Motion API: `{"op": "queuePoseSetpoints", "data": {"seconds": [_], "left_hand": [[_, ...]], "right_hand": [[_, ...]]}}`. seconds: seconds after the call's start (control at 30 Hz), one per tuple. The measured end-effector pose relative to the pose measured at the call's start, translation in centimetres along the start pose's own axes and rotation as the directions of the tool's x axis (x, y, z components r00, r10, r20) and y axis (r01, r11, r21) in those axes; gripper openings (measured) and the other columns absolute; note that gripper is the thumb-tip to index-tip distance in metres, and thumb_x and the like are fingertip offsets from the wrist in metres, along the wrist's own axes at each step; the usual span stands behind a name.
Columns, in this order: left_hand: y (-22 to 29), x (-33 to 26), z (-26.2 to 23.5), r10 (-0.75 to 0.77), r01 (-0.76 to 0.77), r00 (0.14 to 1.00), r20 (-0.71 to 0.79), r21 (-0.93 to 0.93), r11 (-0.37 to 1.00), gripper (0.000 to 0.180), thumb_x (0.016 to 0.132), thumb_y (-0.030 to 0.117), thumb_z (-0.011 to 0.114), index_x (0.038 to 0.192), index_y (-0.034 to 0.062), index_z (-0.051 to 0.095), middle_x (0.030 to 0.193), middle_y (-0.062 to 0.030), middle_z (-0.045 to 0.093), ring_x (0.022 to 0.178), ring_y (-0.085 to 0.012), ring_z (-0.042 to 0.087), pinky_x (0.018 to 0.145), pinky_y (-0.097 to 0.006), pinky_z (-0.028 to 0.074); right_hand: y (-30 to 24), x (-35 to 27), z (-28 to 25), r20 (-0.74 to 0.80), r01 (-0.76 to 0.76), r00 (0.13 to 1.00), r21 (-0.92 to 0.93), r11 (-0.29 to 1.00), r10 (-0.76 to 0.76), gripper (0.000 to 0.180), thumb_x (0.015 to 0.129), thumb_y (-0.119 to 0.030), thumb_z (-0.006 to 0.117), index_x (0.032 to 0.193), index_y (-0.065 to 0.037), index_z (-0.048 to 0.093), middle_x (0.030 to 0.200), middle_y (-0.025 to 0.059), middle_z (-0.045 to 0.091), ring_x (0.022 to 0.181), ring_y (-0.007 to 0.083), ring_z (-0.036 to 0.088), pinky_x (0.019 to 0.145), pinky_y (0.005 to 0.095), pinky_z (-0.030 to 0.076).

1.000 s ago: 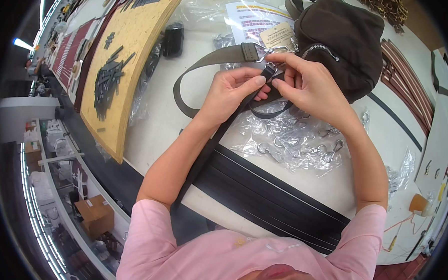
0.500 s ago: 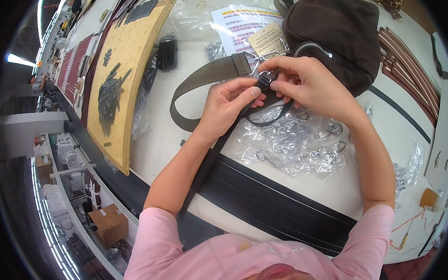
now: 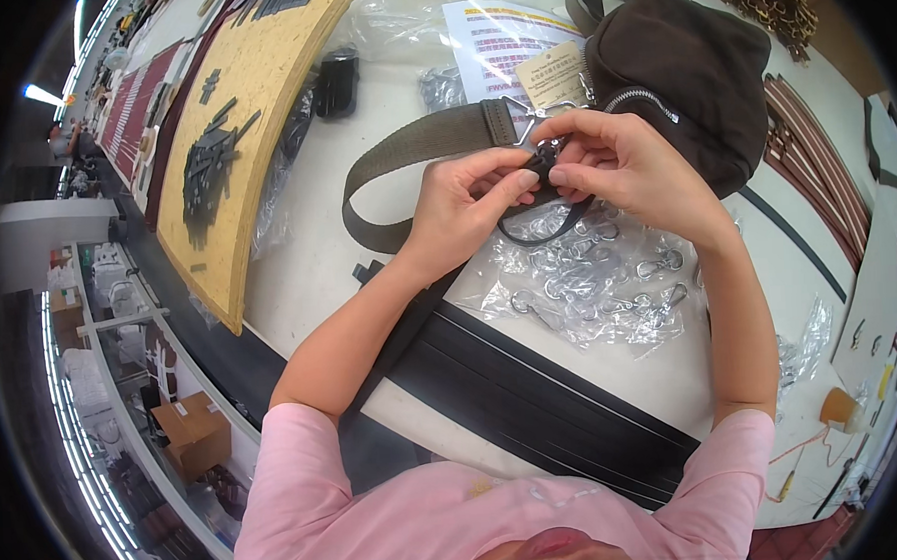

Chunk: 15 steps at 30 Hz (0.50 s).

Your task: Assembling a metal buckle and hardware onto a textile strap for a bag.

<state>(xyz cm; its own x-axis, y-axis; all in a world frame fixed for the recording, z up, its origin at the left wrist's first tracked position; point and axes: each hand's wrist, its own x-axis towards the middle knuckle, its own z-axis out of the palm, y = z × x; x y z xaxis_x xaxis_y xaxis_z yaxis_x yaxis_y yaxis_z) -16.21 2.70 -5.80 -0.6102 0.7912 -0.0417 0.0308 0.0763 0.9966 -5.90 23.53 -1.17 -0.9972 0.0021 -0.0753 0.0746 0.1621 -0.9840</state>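
Observation:
My left hand (image 3: 470, 204) is closed, thumb and fingers pinching a narrow black strap (image 3: 411, 327) that runs down under my left forearm. My right hand (image 3: 629, 167) pinches the same strap close by, at a small dark part mostly hidden between the fingertips. A loop of the strap (image 3: 552, 240) hangs below the fingers. Just beyond them, a silver metal triangle ring (image 3: 522, 119) sits at the end of a wide olive webbing strap (image 3: 404, 167). The dark brown bag (image 3: 685, 79) with a silver zipper lies beyond my right hand.
Clear plastic with several silver snap hooks (image 3: 589, 284) lies below my hands. Long black strips (image 3: 544, 406) stretch along the near side. A yellow board (image 3: 230, 209) holds dark small pieces at left. Brown straps (image 3: 813, 154) and brassy chains (image 3: 767, 6) lie at right.
Both hands stay pinched at the strap; my fingertips have come closer together and now cover the buckle-like part that showed before. The whole view has shifted slightly.

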Motion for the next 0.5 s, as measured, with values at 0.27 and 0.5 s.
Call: {"op": "queuePoseSetpoints", "data": {"seconds": [0.27, 0.5], "left_hand": [[0.6, -0.4, 0.2, 0.214, -0.194, 0.976, -0.043, 0.282, 0.940, 0.024, 0.095, 0.004, 0.072, 0.118, -0.0054, 0.072, 0.094, -0.0105, 0.078, 0.085, -0.0120, 0.074, 0.075, -0.025, 0.058], [0.8, 0.0, 0.0, 0.086, -0.087, 0.996, 0.006, 0.085, 0.993, 0.020, 0.097, 0.010, 0.071, 0.110, -0.0055, 0.073, 0.084, -0.0057, 0.076, 0.076, -0.0084, 0.070, 0.070, -0.023, 0.056]], "right_hand": [[-0.2, 0.2, 0.6, -0.006, -0.055, 0.998, -0.020, 0.998, 0.055, 0.024, 0.094, -0.002, 0.069, 0.117, 0.002, 0.068, 0.079, 0.0013, 0.068, 0.071, 0.0054, 0.063, 0.065, 0.0220, 0.052], [-0.4, 0.6, 1.4, -0.081, -0.066, 0.995, -0.139, 0.988, 0.055, 0.022, 0.096, -0.006, 0.070, 0.115, 0.004, 0.069, 0.079, 0.0024, 0.070, 0.071, 0.0056, 0.065, 0.067, 0.0213, 0.054]]}}
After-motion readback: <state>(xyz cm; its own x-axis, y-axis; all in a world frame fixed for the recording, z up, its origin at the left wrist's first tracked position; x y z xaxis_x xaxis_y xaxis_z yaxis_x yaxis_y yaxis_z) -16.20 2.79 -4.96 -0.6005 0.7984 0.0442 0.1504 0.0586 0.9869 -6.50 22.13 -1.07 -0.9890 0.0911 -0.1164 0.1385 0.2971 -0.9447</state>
